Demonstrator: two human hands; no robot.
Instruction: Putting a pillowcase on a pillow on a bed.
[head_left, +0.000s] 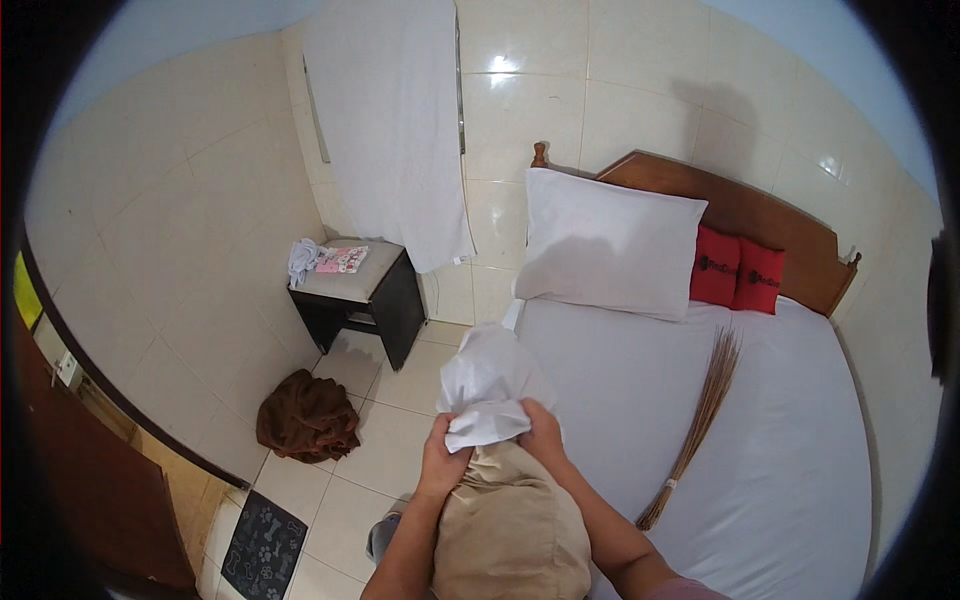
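Note:
Both hands grip the gathered edge of a white pillowcase (491, 375), my left hand (444, 457) on its left side and my right hand (541, 435) on its right. Below the white cloth, a beige pillow (514, 525) bulges between my forearms, its top end at the cloth's edge. How much of the pillow is inside the cloth is hidden. To the right, a bundled stick broom (694, 427) lies on the white bed sheet (780, 450). A large white pillow (611, 244) and red cushions (712, 266) rest at the wooden headboard (735, 191).
A black stool (401, 300) with a pale top holds a bunched white cloth (303, 259) and a patterned packet (342, 259). A brown cloth (307, 416) lies heaped on the tiled floor. Near the doorway at lower left is a dark mat (264, 547). A white towel (390, 127) hangs on the wall.

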